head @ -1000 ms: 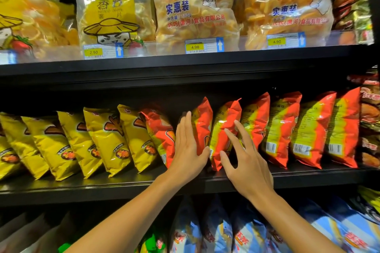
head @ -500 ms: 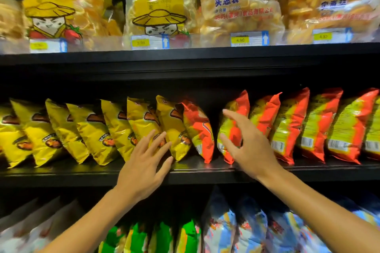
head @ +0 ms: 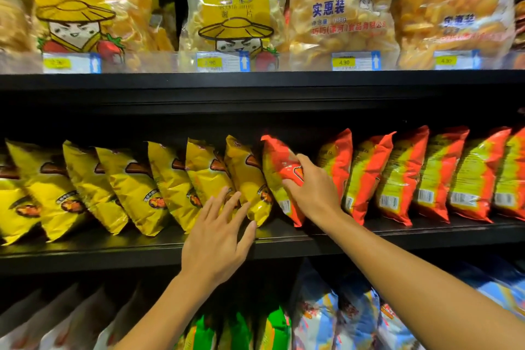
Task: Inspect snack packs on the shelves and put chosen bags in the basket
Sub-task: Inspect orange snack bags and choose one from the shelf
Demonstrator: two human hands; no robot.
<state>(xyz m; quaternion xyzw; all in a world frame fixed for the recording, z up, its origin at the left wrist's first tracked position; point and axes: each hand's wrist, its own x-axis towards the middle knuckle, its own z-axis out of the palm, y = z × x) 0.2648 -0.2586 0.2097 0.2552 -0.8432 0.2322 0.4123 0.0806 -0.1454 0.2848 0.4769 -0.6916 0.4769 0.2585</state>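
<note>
Shelves face us; our right hand (head: 311, 189) grips the red snack bag (head: 279, 170), left hand (head: 218, 239) spread at seven o'clock; basket unseen, nothing bagged.

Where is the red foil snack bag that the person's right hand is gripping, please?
In the head view, the red foil snack bag leans on the middle black shelf, centre, between the yellow bags and the red-and-yellow row, held by the right hand.

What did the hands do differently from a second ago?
The right hand left the upright red bags and now grips the leftmost red bag, the one leaning against the yellow ones. The left hand slid left off the red bags; its straight fingers now reach the yellow bags. No bag has left the shelf.
</note>
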